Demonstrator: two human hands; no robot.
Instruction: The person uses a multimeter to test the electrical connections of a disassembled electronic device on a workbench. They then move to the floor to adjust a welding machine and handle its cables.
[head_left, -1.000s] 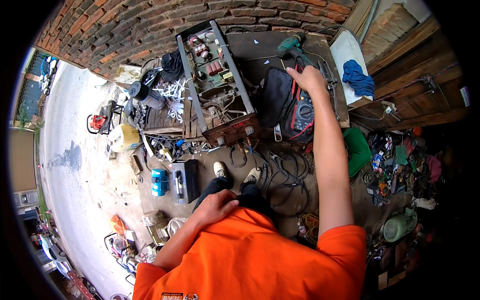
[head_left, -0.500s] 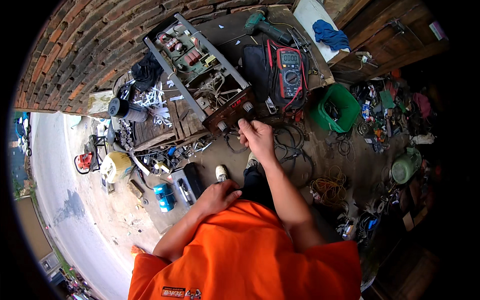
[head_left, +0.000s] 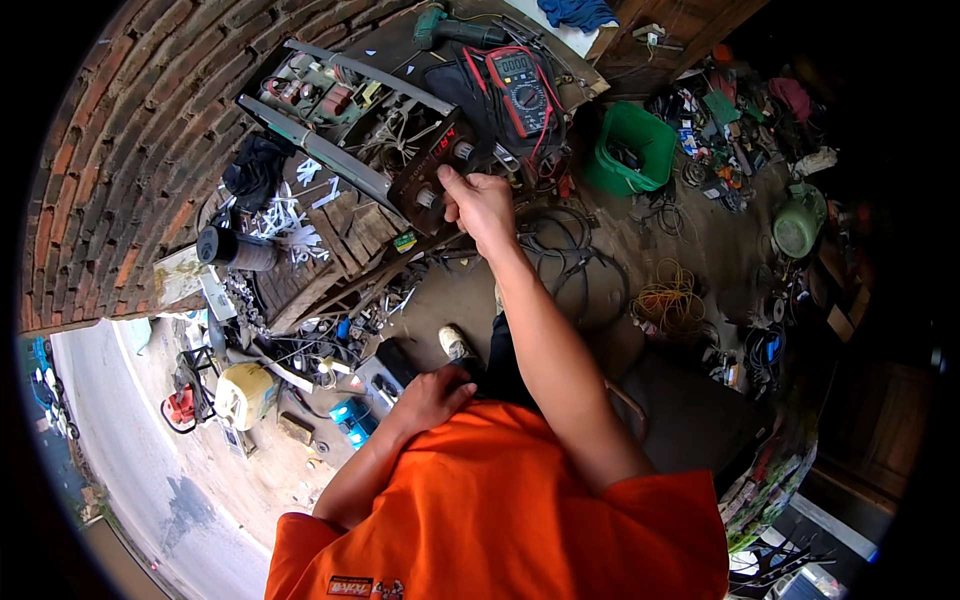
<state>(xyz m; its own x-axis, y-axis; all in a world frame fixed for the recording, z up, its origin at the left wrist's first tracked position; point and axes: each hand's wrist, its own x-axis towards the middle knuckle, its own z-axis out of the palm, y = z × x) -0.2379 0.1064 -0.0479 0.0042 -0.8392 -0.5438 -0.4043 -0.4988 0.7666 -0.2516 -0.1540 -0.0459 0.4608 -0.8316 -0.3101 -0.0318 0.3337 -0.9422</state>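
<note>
Far L on my feed I've got a dark-capped bottle (head_left: 240,249), then white strips (head_left: 297,238). Next, the open metal box (head_left: 348,118) sits on the bench (head_left: 352,228), w/ wires (head_left: 398,142) inside + knobs (head_left: 427,198) up front. L hand (head_left: 435,398) lies relaxed, empty, on the orange shirt (head_left: 490,500). R hand (head_left: 482,212) is at the box front, thumb btwn the 2 knobs, fingers curled; can't tell if it's pinching anything. Past it, red-and-grey meter (head_left: 526,97), then green bucket (head_left: 658,146) w/ bits inside.

Chassis (head_left: 322,148): smooth metal rails. Bench (head_left: 350,232): rough, matt wood toward the left edge. Meter (head_left: 522,95), near the bench's right edge: smooth plastic.
</note>
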